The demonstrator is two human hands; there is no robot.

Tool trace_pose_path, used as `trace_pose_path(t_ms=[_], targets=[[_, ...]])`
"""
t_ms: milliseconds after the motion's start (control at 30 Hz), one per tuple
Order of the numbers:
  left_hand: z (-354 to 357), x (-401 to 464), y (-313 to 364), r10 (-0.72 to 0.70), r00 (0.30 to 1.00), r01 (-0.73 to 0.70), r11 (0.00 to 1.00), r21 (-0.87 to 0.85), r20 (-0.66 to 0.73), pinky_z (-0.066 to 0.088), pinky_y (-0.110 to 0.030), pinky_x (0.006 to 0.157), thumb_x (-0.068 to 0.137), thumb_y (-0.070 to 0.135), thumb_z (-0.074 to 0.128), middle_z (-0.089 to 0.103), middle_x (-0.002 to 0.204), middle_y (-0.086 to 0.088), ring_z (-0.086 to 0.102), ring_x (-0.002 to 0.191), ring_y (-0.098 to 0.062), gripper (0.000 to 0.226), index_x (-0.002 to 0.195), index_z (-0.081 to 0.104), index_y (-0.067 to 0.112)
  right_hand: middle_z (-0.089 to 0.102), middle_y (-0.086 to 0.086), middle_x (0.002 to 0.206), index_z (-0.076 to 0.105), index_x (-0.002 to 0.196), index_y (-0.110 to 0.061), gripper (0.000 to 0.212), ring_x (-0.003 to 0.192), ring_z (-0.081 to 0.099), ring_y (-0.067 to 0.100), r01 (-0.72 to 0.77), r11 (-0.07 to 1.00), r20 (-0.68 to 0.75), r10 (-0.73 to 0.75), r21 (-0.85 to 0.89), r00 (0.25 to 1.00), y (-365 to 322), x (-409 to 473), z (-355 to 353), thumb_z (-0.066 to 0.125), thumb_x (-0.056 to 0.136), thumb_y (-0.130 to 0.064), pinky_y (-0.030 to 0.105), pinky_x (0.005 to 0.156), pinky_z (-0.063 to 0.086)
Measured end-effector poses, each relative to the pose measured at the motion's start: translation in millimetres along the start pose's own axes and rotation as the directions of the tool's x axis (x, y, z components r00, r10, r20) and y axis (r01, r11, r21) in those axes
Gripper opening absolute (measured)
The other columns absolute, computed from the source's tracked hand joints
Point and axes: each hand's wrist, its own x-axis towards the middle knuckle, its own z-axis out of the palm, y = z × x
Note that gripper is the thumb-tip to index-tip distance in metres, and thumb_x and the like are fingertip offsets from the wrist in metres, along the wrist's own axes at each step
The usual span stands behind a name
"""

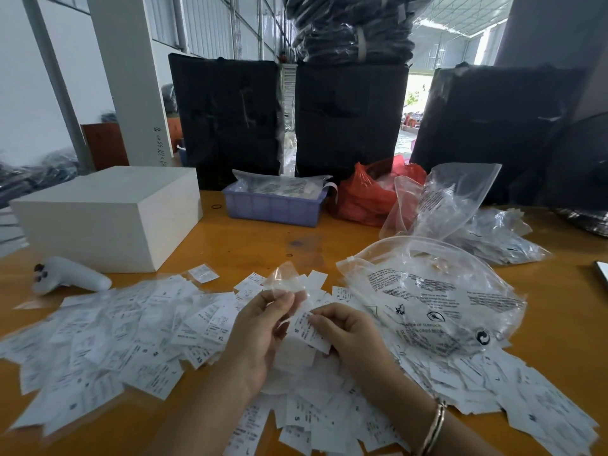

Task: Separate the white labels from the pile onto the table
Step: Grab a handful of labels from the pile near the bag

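A glossy orange wooden table [250, 238] carries a wide, flat drift of thin white labels [108, 337], small printed paper rectangles spread to either side of the hands. Above the drift, the left hand [260, 334] pinches a small crinkled clear plastic sleeve [285, 280] while the right hand [348, 334] pinches one white label [307, 330] marked S. Just right of the hands sits a puffy clear printed bag [434, 297].

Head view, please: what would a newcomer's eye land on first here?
First, the white labels strewn across the near table, around both hands. At centre, the left hand pinches a small clear sleeve while the right hand holds a label marked S. Behind stand a white box at left, a purple tray in the middle and clear bags at right.
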Motion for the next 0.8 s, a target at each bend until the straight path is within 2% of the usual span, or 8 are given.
trace_pose_path(t_ms=[100, 200, 300, 400, 500, 600, 667, 800], targets=[[2.2, -1.2, -0.3, 0.025, 1.0, -0.025, 0.991, 0.13, 0.004, 0.047, -0.043, 0.089, 0.067, 0.023, 0.07, 0.074, 0.099, -0.008, 0.069, 0.083, -0.019, 0.022, 0.083, 0.058, 0.014, 0.065, -0.009, 0.061, 0.072, 0.077, -0.019, 0.012, 0.053, 0.056, 0.002, 0.029, 1.0, -0.049, -0.03, -0.01, 0.998, -0.4, 1.2, -1.1, 0.066, 0.087, -0.014, 0.016, 0.048, 0.044], [4.0, -2.8, -0.6, 0.047, 0.999, -0.045, 0.978, 0.204, -0.007, 0.046, -0.031, 0.078, 0.067, 0.028, 0.07, 0.075, 0.096, -0.005, 0.069, 0.081, -0.014, 0.022, 0.081, 0.056, 0.016, 0.067, -0.01, 0.064, 0.072, 0.075, -0.025, 0.015, 0.058, 0.058, 0.003, 0.05, 0.999, -0.1, -0.052, -0.017, 0.994, 1.0, 2.9, -3.3, 0.067, 0.086, -0.016, 0.017, 0.052, 0.045], [2.7, -2.8, 1.3, 0.058, 0.998, -0.053, 0.986, 0.158, -0.027, 0.04, -0.032, 0.079, 0.075, 0.022, 0.067, 0.075, 0.096, -0.001, 0.069, 0.08, -0.006, 0.01, 0.08, 0.058, 0.019, 0.071, -0.01, 0.073, 0.073, 0.075, -0.028, 0.017, 0.068, 0.064, 0.003, 0.06, 0.997, -0.093, -0.065, -0.053, 0.994, 2.5, 3.3, -6.0, 0.067, 0.086, -0.015, 0.016, 0.061, 0.048], [0.8, -3.8, 4.2, 0.069, 0.997, -0.063, 0.991, 0.119, -0.047, 0.039, -0.032, 0.077, 0.07, 0.025, 0.067, 0.075, 0.097, 0.0, 0.068, 0.08, -0.005, 0.01, 0.077, 0.062, 0.02, 0.071, -0.013, 0.072, 0.073, 0.071, -0.03, 0.022, 0.068, 0.063, 0.001, 0.034, 0.998, -0.085, -0.038, -0.05, 0.996, 3.0, 3.1, -6.8, 0.067, 0.086, -0.014, 0.015, 0.059, 0.047], [0.7, -3.7, 4.7, 0.066, 0.997, -0.061, 0.99, 0.131, -0.036, 0.038, -0.033, 0.077, 0.069, 0.027, 0.068, 0.075, 0.097, 0.0, 0.069, 0.079, -0.004, 0.012, 0.078, 0.061, 0.021, 0.071, -0.013, 0.071, 0.073, 0.074, -0.029, 0.019, 0.066, 0.063, 0.001, 0.033, 0.996, -0.092, -0.04, -0.082, 0.995, 3.4, 3.8, -7.1, 0.067, 0.086, -0.015, 0.017, 0.058, 0.047], [-0.8, -1.2, 1.6, 0.063, 0.998, -0.057, 0.981, 0.186, -0.026, 0.038, -0.033, 0.079, 0.079, 0.021, 0.068, 0.075, 0.097, 0.001, 0.069, 0.082, -0.003, 0.009, 0.081, 0.059, 0.021, 0.072, -0.013, 0.075, 0.073, 0.075, -0.029, 0.018, 0.07, 0.064, 0.002, 0.048, 0.995, -0.085, -0.055, -0.086, 0.995, 3.3, 4.1, -7.5, 0.067, 0.086, -0.016, 0.017, 0.062, 0.048], [-2.3, -0.3, -0.1, 0.068, 0.998, -0.064, 0.972, 0.226, -0.009, 0.038, -0.034, 0.081, 0.083, 0.02, 0.067, 0.075, 0.098, 0.001, 0.069, 0.085, -0.004, 0.009, 0.084, 0.058, 0.02, 0.072, -0.01, 0.076, 0.074, 0.074, -0.03, 0.02, 0.071, 0.065, 0.003, 0.049, 0.997, -0.089, -0.054, -0.06, 0.995, 3.8, 4.6, -8.0, 0.066, 0.086, -0.016, 0.017, 0.062, 0.048], [-3.2, -1.0, -1.0, 0.087, 0.996, -0.085, 0.952, 0.296, 0.005, 0.042, -0.037, 0.088, 0.072, 0.029, 0.072, 0.075, 0.097, 0.001, 0.069, 0.09, -0.008, 0.025, 0.088, 0.058, 0.017, 0.069, -0.006, 0.069, 0.075, 0.076, -0.026, 0.021, 0.064, 0.062, 0.007, 0.026, 0.997, -0.101, -0.018, 0.076, 0.995, 4.9, 6.4, -8.9, 0.065, 0.087, -0.011, 0.02, 0.057, 0.045]])
